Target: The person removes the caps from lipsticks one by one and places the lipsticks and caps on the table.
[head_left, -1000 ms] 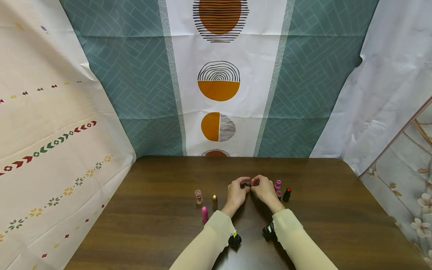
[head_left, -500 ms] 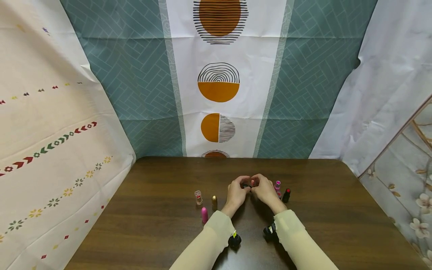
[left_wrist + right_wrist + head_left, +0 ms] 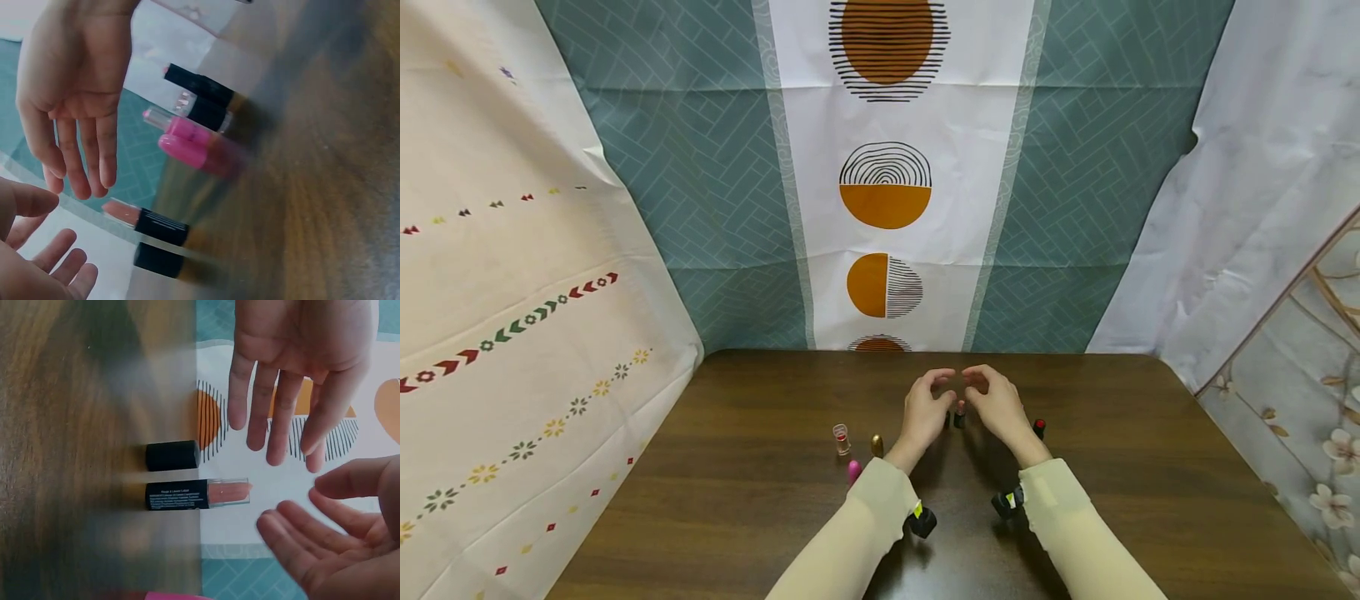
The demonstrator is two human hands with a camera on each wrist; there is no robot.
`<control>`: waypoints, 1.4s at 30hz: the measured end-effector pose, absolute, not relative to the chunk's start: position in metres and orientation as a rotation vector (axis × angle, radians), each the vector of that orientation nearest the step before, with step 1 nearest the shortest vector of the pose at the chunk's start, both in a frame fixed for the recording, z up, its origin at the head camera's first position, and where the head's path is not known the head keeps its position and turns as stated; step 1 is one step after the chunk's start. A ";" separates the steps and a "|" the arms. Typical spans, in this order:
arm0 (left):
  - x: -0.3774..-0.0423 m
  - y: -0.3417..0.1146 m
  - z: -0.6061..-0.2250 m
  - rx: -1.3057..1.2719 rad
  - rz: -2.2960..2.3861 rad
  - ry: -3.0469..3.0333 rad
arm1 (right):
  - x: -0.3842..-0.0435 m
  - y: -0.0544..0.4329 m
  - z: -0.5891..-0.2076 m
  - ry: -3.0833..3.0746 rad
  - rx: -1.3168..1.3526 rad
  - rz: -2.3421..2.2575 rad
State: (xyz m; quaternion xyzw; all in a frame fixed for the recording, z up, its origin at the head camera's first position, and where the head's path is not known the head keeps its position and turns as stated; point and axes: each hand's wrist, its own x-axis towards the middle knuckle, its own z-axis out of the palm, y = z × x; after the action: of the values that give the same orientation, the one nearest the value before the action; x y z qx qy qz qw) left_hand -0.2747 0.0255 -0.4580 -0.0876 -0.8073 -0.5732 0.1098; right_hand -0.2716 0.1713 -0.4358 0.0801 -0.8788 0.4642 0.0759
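Note:
A lipstick (image 3: 178,495) with a black base and a nude-pink bullet in a clear sleeve stands upright on the table. Its neighbour is a black cap (image 3: 173,455), also upright, with a narrow gap between the two. Above and to the left of them is my left hand (image 3: 925,412), fingers loosely bent and holding nothing. My right hand (image 3: 1000,407) faces it from the right, likewise holding nothing. Neither hand touches the lipstick or the cap. In the head view my right hand hides a pink lipstick tube (image 3: 189,130) and a pink cap (image 3: 181,151).
Left of my hands stand a clear-topped lipstick (image 3: 842,439), a gold bullet-shaped piece (image 3: 877,446) and a pink piece (image 3: 854,471), partly behind my left sleeve. At right is a black lipstick with a red tip (image 3: 1039,428). A printed cloth (image 3: 887,292) hangs behind the table.
Both hands have let go of the lipstick and black cap, risen above them and spread apart slightly. The lipstick and cap now show between the hands.

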 end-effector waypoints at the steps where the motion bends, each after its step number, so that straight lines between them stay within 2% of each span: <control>1: -0.275 0.025 -0.456 -0.258 -1.692 -2.368 | -0.272 0.171 -0.435 -2.611 0.246 1.407; 8: -0.277 0.017 -0.448 -0.252 -1.740 -2.382 | -0.276 0.171 -0.439 -2.474 0.240 1.538; 19: -0.278 -0.003 -0.419 -0.373 -1.814 -2.423 | -0.276 0.169 -0.436 -2.250 0.336 2.032; 28: -0.280 -0.033 -0.397 -0.613 -1.720 -2.585 | -0.274 0.168 -0.432 -2.206 0.438 2.114; 42: -0.271 -0.078 -0.390 -0.696 -1.584 -2.757 | -0.275 0.162 -0.442 -2.145 0.621 2.224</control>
State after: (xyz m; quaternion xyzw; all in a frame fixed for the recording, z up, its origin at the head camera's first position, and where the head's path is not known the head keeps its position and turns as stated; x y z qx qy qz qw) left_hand -0.2709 -0.0776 -0.3902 -0.2134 -0.8456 -0.4860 -0.0565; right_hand -0.2751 0.1616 -0.4419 0.1972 -0.6805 0.7057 -0.0051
